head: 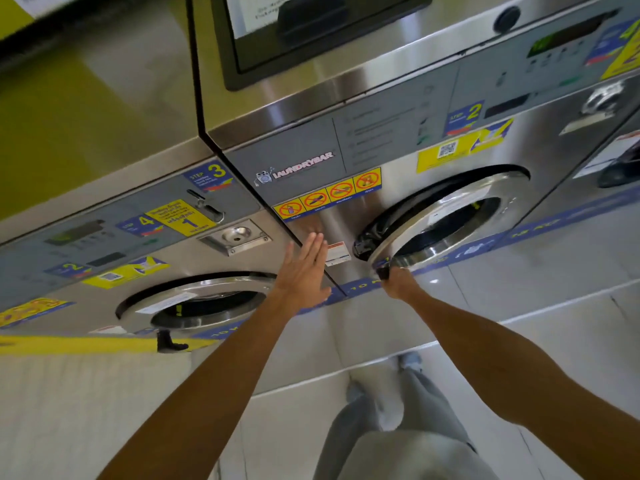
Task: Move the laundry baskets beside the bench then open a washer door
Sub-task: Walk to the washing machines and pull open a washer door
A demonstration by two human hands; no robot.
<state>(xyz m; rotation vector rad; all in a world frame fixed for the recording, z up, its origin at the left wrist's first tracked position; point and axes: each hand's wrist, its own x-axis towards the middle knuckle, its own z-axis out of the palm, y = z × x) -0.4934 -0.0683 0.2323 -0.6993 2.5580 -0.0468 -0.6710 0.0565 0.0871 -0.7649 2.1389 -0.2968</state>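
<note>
Near: pale tiled floor [467, 306], open room between my legs and the machines. My left hand [304, 268], fingers straight and released, lies flat against the steel front of the washer [346, 216], beside its left edge. My right hand [398, 280] is clenched around the dark handle [382, 270] of the washer door [446, 220], which stands ajar, swung clear of the opening. Left: neighbouring washer [104, 244], door closed. Farther: control panel [381, 133], warning stickers [327, 197]. Laundry baskets and bench: outside my view.

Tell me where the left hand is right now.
In the head view, centre frame: the left hand lies flat and open on the steel front of the right washer, just left of its partly open door.
</note>
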